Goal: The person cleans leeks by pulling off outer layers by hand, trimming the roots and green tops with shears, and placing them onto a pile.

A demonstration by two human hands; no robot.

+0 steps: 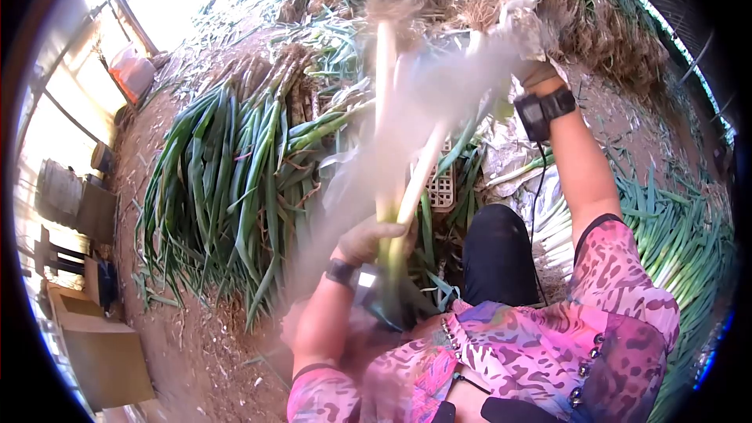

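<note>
Gloved and closed, my left hand [366,240] grips several long green onions [386,102] near where the white stalks turn green. Their rooty ends point up and away from me, and the leaves hang down by my lap. My right hand [534,70], also gloved, is raised at the upper right beside a pale, torn, sheet-like piece [526,19]; its fingers are blurred and hidden. A whitish motion smear crosses between both hands over the stalks. Below the stalks a perforated plastic crate [442,188] shows in part.
A pile of green onions [227,157] lies to the left, with more [666,243] on the right and rooty bundles [603,31] at the top right. A cardboard box [106,352] stands at the lower left, and a white-and-red bag [133,70] at the upper left.
</note>
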